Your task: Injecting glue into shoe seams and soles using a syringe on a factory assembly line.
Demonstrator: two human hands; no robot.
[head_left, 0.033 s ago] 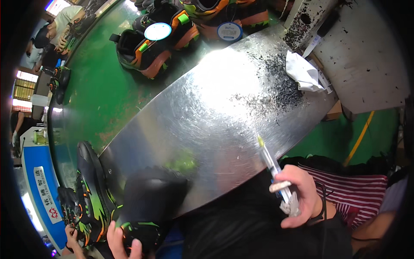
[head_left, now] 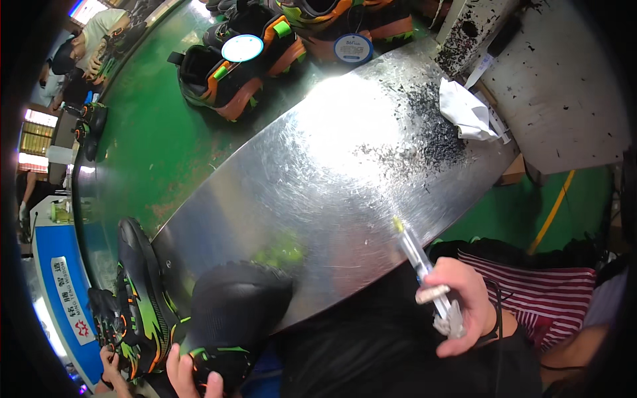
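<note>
In my right hand (head_left: 468, 305) is a clear syringe (head_left: 418, 255) with a yellowish tip, pointing up and left over the metal plate's near edge. The fingers wrap round its barrel, and whitish, crumpled material covers the plunger end. My left hand (head_left: 189, 375), partly cut off by the lower edge, grips a black sneaker (head_left: 239, 308) with green and orange trim. Its toe points up and right over the plate (head_left: 318, 239). Left of it, other black and green sneakers (head_left: 142, 298) stand close by, with another person's hand (head_left: 111, 365) at them.
Black sneakers with orange soles (head_left: 222, 83) and round tags stand on the green table (head_left: 152, 132). Black crumbs (head_left: 431, 126) and a white cloth (head_left: 464, 109) lie at the plate's far right, near a knife-like tool (head_left: 494, 53). Another person (head_left: 99, 40) works far left.
The sneaker in my left hand was blurred by motion and now shows sharply. My right hand has shifted slightly downward with the syringe.
</note>
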